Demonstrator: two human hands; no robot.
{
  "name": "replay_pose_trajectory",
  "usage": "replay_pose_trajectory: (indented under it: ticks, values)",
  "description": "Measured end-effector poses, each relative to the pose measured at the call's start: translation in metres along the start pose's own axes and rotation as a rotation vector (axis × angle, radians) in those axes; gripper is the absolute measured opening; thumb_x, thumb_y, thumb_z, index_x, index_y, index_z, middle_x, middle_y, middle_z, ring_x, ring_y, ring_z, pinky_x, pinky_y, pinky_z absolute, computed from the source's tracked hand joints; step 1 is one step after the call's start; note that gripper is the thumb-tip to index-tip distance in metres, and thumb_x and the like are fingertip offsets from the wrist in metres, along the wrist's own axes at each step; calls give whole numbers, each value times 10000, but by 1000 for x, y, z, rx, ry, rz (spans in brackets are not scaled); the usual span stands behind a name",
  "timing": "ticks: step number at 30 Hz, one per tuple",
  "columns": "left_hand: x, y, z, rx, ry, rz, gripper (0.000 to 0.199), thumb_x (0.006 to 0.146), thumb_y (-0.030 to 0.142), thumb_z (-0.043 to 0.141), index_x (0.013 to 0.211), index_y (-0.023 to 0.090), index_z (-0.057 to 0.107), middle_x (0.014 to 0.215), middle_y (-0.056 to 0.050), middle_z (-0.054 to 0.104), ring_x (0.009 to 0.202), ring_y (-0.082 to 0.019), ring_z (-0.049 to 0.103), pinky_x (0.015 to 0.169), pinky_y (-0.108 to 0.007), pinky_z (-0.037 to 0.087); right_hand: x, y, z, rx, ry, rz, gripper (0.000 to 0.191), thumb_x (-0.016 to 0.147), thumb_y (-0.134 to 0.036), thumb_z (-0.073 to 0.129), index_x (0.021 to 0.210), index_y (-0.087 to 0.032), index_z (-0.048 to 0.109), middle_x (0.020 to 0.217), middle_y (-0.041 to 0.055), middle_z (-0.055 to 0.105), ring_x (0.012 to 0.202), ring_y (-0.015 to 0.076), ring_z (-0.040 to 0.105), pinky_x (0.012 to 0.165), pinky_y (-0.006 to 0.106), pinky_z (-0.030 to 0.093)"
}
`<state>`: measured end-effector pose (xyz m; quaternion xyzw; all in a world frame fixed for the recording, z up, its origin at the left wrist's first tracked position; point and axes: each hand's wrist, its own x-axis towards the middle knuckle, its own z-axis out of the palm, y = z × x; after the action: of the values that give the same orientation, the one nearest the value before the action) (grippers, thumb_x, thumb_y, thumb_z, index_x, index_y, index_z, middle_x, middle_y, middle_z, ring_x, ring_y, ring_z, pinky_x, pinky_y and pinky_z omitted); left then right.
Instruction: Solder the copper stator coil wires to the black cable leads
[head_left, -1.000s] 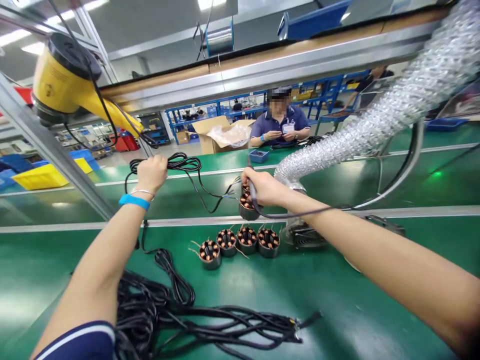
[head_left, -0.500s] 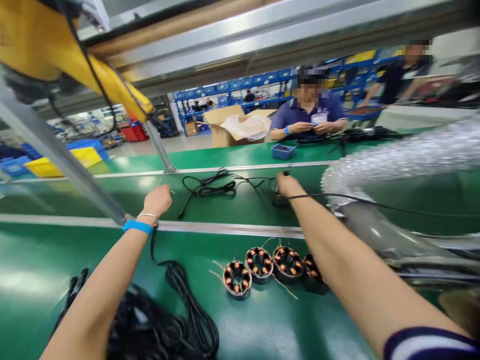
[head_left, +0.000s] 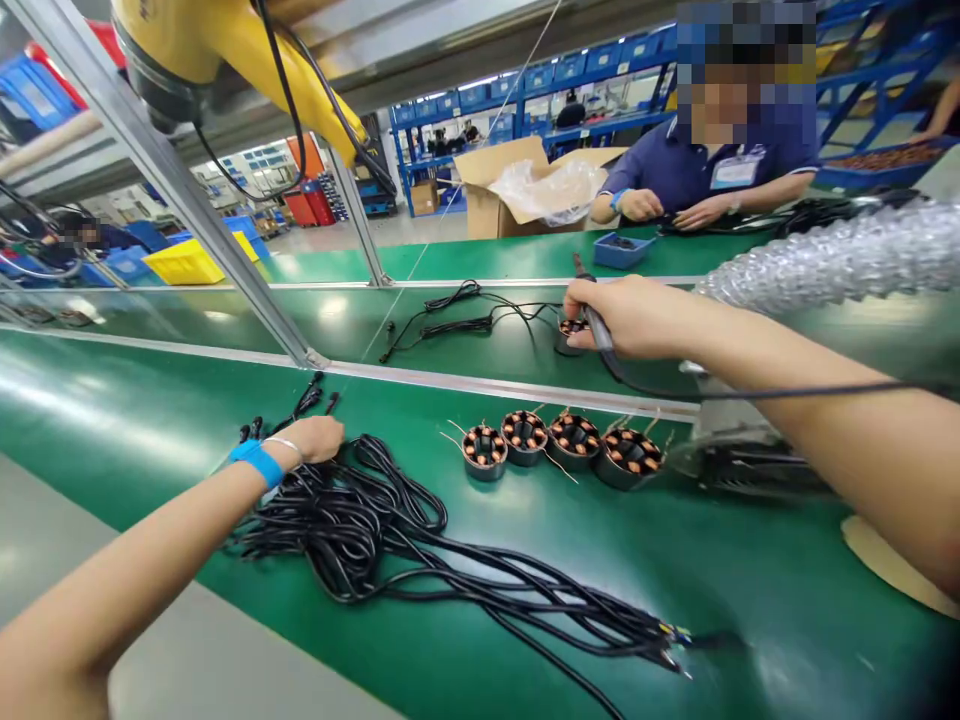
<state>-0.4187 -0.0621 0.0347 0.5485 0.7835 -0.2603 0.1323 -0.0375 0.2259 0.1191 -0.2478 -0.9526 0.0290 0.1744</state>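
Note:
My right hand [head_left: 626, 315] is closed round the dark handle of a soldering iron [head_left: 600, 335], whose cord trails off to the right. Beneath those fingers a copper-wound stator [head_left: 568, 342] sits on the far green strip; whether they touch it I cannot tell. At the left, my closed left hand [head_left: 319, 440] lies against a heap of black cables [head_left: 345, 540]. A thin pale solder wire [head_left: 427, 245] runs down from above to it, and a black plug [head_left: 332, 402] pokes out just beyond the fist. Several stators [head_left: 574, 440] with loose wire ends stand in a row between my arms.
Another black cable [head_left: 457, 325] lies on the far strip. A silver flexible duct [head_left: 832, 260] crosses at right. Metal posts [head_left: 187, 200] and a yellow robot arm [head_left: 277, 75] rise at left. A co-worker [head_left: 712, 170] sits opposite, beside a small blue tray [head_left: 622, 250].
My left hand has come down from the far strip to the cable heap. The view has shifted, bringing more of the cables into sight. The soldering iron in my right hand now shows clearly.

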Motion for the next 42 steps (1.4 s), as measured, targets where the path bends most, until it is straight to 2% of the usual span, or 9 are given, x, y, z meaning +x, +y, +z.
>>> replay_pose_trajectory:
  ticks: [3,5,9,13,18,26,33,38,42]
  values:
    - [-40,3,-9,-31,67,-48,159,886,147,543,788,117,664,788,-121,686,816,-259,683,776,-367,516,-68,-32,-21,-31,40,-151,281,809,-351,732,965,-155,605,787,0,668,654,143,657,587,236,461]
    - [-65,25,-21,-72,189,-60,246,932,170,410,936,130,653,855,-123,689,874,-259,672,785,-349,496,-113,-52,-24,44,182,-257,213,824,-278,710,961,-186,575,811,12,668,645,162,658,570,256,501]
    - [-111,131,-37,-588,464,218,325,999,337,269,1119,189,533,919,-32,644,852,-174,602,730,-265,472,-184,-90,2,387,424,-277,149,859,-149,622,965,-220,544,1033,65,698,923,205,712,812,312,595]
    - [-144,255,-36,-897,381,550,210,976,296,351,1115,196,473,756,23,554,710,-155,528,685,-275,428,-226,-117,37,588,555,-289,210,850,-107,612,1001,-222,521,1011,80,702,966,188,706,817,301,597]
    - [-153,331,-35,-1028,335,770,247,973,215,332,1216,179,362,853,-26,624,801,-181,577,779,-320,438,-259,-114,46,584,665,-327,237,861,-38,539,1003,-227,527,975,71,691,829,154,671,747,308,581]
    - [-144,361,-30,-504,407,662,250,991,246,306,1194,195,442,769,-27,667,703,-220,655,645,-308,434,-301,-80,46,491,490,-286,221,892,-77,455,1057,-215,506,786,27,567,711,166,529,624,288,512]
    - [-71,350,-67,-254,547,173,350,992,267,282,1221,128,507,948,-157,732,880,-285,720,732,-363,513,-313,-48,34,399,655,-150,328,864,-2,441,1078,-243,504,853,29,590,725,152,567,646,286,536]
    - [-39,352,-78,-185,557,80,367,936,257,369,1078,75,654,997,-235,719,967,-329,704,791,-398,526,-323,-43,34,379,619,-176,335,857,-8,498,1108,-231,510,852,33,618,704,151,569,620,286,537]
    - [-41,327,-75,-143,545,73,419,919,243,393,1281,183,596,1082,-149,732,1005,-286,696,825,-366,526,-329,-40,37,358,634,-149,323,851,-11,543,1109,-203,519,869,50,649,727,166,602,624,288,545]
